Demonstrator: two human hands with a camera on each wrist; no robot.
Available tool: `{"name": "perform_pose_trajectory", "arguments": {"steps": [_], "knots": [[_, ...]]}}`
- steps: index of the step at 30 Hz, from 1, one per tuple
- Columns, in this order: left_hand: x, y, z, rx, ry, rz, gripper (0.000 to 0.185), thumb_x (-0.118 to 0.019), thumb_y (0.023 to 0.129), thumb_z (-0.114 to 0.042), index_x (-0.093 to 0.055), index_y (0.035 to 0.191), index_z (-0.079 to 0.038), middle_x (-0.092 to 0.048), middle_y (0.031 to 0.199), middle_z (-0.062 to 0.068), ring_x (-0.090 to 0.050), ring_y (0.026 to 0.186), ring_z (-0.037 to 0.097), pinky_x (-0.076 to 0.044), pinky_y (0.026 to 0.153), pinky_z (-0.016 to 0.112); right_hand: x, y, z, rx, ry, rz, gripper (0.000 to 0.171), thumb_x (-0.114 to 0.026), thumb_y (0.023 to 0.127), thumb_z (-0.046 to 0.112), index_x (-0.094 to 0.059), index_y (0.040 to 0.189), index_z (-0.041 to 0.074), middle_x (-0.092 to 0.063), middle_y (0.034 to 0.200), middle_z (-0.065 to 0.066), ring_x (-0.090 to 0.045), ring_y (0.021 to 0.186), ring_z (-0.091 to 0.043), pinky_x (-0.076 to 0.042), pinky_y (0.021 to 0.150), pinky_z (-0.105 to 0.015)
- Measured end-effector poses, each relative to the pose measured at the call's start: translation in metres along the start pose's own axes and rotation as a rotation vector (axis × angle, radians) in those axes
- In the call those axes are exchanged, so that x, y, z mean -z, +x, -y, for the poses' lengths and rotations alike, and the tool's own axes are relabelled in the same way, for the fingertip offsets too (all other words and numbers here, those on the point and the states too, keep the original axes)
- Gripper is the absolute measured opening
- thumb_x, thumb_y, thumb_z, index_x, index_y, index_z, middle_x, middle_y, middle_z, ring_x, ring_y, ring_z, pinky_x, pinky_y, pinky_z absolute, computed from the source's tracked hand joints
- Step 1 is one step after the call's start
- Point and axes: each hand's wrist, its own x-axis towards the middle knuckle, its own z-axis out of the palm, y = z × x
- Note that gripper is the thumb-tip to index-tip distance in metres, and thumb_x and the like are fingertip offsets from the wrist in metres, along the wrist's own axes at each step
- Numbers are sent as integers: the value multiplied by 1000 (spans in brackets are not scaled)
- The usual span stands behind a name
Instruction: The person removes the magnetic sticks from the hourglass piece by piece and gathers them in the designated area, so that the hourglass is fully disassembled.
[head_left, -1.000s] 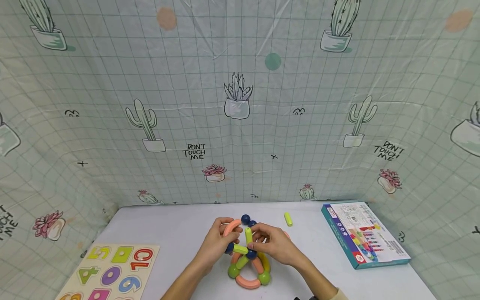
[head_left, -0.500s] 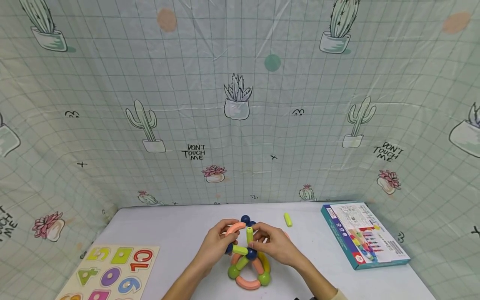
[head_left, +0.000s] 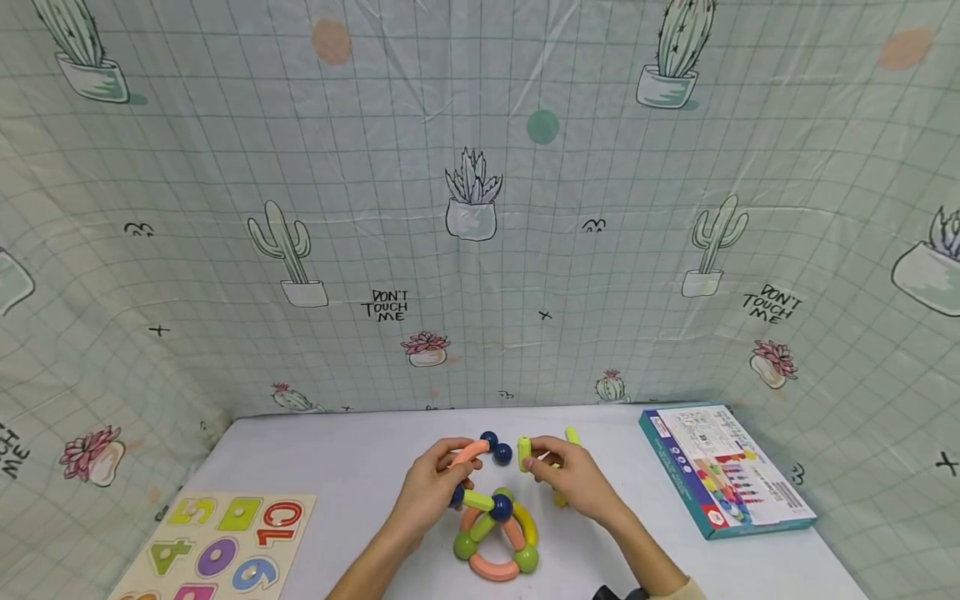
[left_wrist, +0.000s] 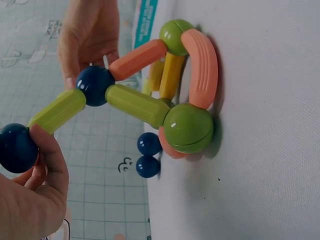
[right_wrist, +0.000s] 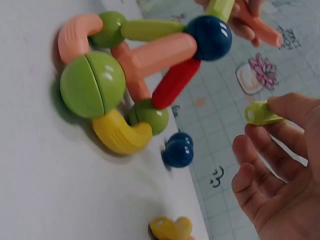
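On the table stands a magnetic stick-and-ball frame, a ring of curved sticks and green balls [head_left: 465, 547] with straight sticks rising to a navy ball [head_left: 500, 507] on top. A lime stick [left_wrist: 57, 111] runs from that ball to another navy ball [left_wrist: 19, 148]. My left hand [head_left: 426, 492] grips this outer ball where it meets the stick, and also holds a curved coral stick [head_left: 471, 452]. To the right of the frame, my right hand [head_left: 573, 479] pinches a loose lime stick [head_left: 524, 454] upright between thumb and fingers, apart from the top ball.
Two loose navy balls [head_left: 502, 453] lie behind the frame. Yellow pieces [right_wrist: 170, 227] and another lime stick [head_left: 572, 435] lie near my right hand. A number puzzle board [head_left: 217, 546] is at the left, a toy box [head_left: 727, 471] at the right. A patterned cloth [head_left: 480, 275] hangs behind.
My right hand has taken the lime stick off the top navy ball and moved it back and to the right. The coral stick in my left hand has tilted flatter.
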Motion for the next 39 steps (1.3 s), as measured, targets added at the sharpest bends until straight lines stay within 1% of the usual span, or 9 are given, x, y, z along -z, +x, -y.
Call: {"name": "perform_pose_trajectory", "arguments": {"steps": [3,5,9,12,15,20,27,32,39], "knots": [[0,0,-1,-4,2,1,32,-61,102,-18,-59,131,-8,-73,102,2,-63,78,16,-50,58,26,7,1,-7,-36,11,-36,39,-66,98,35,-66,126,9,-68,103,-5,-64,84,-18,-52,64,-28],[1,0,-1,1,-1,3,31,-61,101,-17,-60,131,-9,-73,101,2,-63,78,15,-50,58,25,13,3,-13,-66,24,-61,42,-66,98,34,-64,130,7,-66,107,-7,-63,86,-19,-53,68,-29],[1,0,-1,0,-6,10,30,-61,101,-16,-61,130,-10,-74,101,2,-63,78,15,-50,58,24,25,9,-30,-153,42,-148,43,-64,100,30,-61,135,6,-65,110,-7,-63,87,-22,-55,68,-30],[2,1,1,-10,-9,15,30,-62,101,-17,-60,130,-9,-74,101,2,-63,78,16,-51,58,25,34,14,-46,-196,9,-209,42,-62,101,25,-59,138,5,-65,108,-8,-62,85,-24,-53,64,-30],[1,1,2,-18,-6,16,30,-62,101,-17,-61,130,-8,-74,101,2,-63,78,16,-51,58,25,41,16,-59,-215,-46,-234,43,-61,101,22,-56,141,5,-65,105,-10,-62,82,-23,-50,61,-28],[1,0,2,-27,5,12,30,-62,100,-17,-61,129,-9,-74,101,2,-63,79,16,-50,56,24,47,17,-76,-220,-132,-264,42,-60,102,21,-55,142,9,-66,102,-10,-62,75,-18,-48,61,-28],[3,2,3,-32,0,19,30,-62,100,-17,-61,129,-7,-74,101,2,-63,78,16,-51,57,24,53,24,-88,-246,-228,-282,41,-61,101,19,-57,139,5,-68,96,-10,-58,69,-15,-44,58,-30],[3,2,4,-29,1,23,31,-63,100,-18,-61,129,-7,-75,101,2,-63,76,16,-50,57,24,53,28,-92,-269,-296,-271,42,-63,99,20,-58,137,1,-69,92,-9,-58,71,-17,-45,60,-31],[3,2,2,-28,17,22,30,-62,100,-18,-63,129,-7,-75,102,2,-63,79,16,-50,57,23,52,29,-94,-287,-366,-265,42,-66,97,22,-61,134,1,-69,95,-11,-58,79,-21,-47,66,-35]]}}
